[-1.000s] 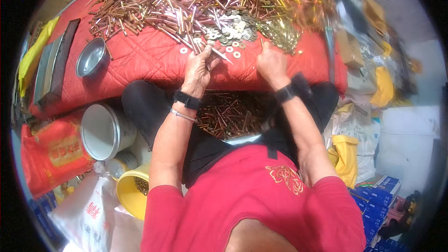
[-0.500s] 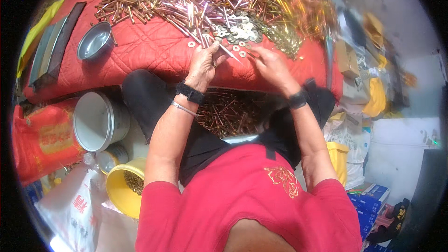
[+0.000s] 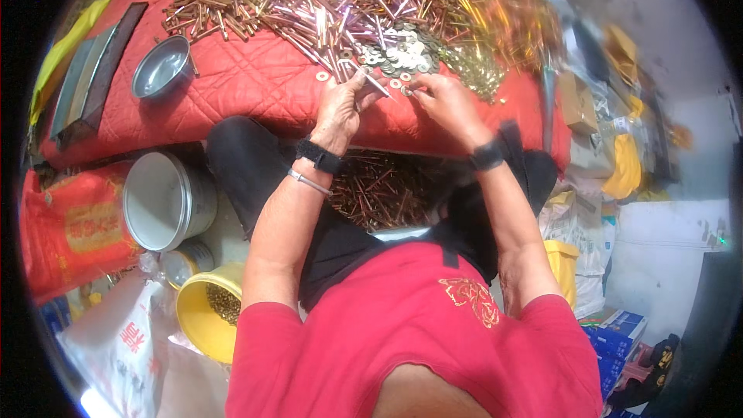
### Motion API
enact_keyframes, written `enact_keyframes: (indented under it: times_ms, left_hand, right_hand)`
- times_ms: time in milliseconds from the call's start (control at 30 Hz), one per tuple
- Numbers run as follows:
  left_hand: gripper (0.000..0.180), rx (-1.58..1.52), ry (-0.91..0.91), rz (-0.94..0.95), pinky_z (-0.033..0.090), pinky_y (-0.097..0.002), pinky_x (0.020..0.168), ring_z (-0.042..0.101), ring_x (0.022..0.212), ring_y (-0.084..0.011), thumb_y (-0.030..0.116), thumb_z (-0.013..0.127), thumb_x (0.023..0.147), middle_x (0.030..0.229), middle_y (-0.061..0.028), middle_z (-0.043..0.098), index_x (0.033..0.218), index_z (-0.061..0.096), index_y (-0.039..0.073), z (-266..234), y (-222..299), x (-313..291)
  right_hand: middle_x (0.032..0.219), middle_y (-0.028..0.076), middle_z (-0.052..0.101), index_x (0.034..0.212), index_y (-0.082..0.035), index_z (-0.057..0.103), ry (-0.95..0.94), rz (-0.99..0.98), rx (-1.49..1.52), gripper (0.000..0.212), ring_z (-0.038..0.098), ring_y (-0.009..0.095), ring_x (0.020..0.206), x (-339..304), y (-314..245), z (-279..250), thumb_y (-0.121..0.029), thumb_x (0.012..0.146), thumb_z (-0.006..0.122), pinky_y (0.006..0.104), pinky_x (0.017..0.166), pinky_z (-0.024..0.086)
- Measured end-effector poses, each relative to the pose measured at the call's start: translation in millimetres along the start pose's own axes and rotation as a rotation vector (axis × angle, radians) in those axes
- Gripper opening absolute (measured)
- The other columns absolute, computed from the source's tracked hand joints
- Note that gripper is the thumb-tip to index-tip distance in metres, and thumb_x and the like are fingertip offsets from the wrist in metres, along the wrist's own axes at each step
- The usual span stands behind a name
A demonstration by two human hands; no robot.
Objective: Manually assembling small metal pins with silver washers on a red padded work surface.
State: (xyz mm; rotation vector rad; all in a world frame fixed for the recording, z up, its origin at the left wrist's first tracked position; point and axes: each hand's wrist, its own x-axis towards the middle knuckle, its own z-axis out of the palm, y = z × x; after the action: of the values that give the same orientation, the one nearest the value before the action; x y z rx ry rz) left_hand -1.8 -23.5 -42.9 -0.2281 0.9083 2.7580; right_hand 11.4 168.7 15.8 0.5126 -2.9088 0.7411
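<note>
My left hand (image 3: 338,110) is closed around a slim, shiny metal rod (image 3: 378,86), which slants down to the right from between thumb and fingers. To its right, my right hand (image 3: 446,106) is pinched at the edge of a flat ring washer (image 3: 405,91) on the red quilted cloth. Other loose washers (image 3: 395,83) lie between the hands. Just beyond the fingers is a heap of grey washers (image 3: 406,56). Behind it spreads a large pile of copper-coloured metal rods (image 3: 309,0). Small pale-gold pieces (image 3: 474,68), too small to name, lie to the right.
A metal bowl (image 3: 161,67) rests on the red quilted cloth (image 3: 232,85) at left. More rods (image 3: 379,190) lie below the cloth's edge, between my legs. On the left stand a white bucket (image 3: 159,201), a yellow bucket (image 3: 205,317) holding small parts, and an orange sack (image 3: 73,232).
My right hand has moved slightly left and its fingertips have come to the washer. The rod's tip in my left hand has drawn back up and left. The view has shifted slightly.
</note>
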Motion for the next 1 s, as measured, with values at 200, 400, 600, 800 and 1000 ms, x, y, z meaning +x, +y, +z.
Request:
enact_keyframes:
  times_ms: [200,400,600,800,1000]
  left_hand:
    - [0.017,0.003,0.029,-0.003,0.058,-0.0384,0.077,0.065,0.089,-0.0207,0.008,0.058,0.09,0.097,-0.0068,0.064,0.107,0.056,0.005,-4,0,4]
    - [0.017,-0.005,0.025,0.059,0.059,-0.036,0.077,0.064,0.088,-0.0175,0.005,0.059,0.089,0.096,-0.0048,0.063,0.106,0.057,0.005,-1,2,0]
    - [0.015,-0.023,0.036,0.069,0.06,-0.0343,0.074,0.065,0.087,-0.0192,0.003,0.057,0.089,0.097,-0.0077,0.064,0.104,0.057,0.002,7,2,-3]
    - [0.009,-0.075,0.103,0.07,0.06,-0.0294,0.069,0.065,0.083,-0.0177,0.005,0.057,0.09,0.093,-0.0065,0.063,0.099,0.058,0.002,0,-1,2]
    - [0.01,0.024,0.022,0.067,0.058,-0.0263,0.068,0.064,0.081,-0.0162,0.006,0.057,0.091,0.091,-0.005,0.062,0.1,0.057,0.002,6,-1,-1]
  right_hand:
    - [0.082,0.017,0.067,0.083,-0.007,0.069,-0.212,-0.088,-0.203,0.016,0.065,0.034,0.079,30,9,-4,-0.014,0.074,0.057,0.0431,0.071,0.05]
    - [0.087,0.018,0.067,0.088,-0.006,0.069,-0.724,0.04,-0.419,0.022,0.067,0.031,0.081,89,-11,-13,-0.016,0.07,0.061,0.0419,0.066,0.052]
    - [0.088,0.017,0.067,0.094,-0.011,0.068,-0.312,-0.177,-0.275,0.02,0.064,0.033,0.085,35,16,-10,-0.018,0.077,0.062,0.0423,0.074,0.051]
    - [0.07,-0.002,0.059,0.098,-0.006,0.067,0.043,0.108,0.605,0.015,0.051,0.005,0.063,-9,-7,-1,-0.015,0.088,0.063,0.0227,0.056,0.042]
    - [0.072,-0.003,0.059,0.099,-0.007,0.067,0.129,0.125,0.758,0.014,0.051,0.003,0.063,-16,-17,7,-0.012,0.087,0.062,0.0211,0.056,0.041]
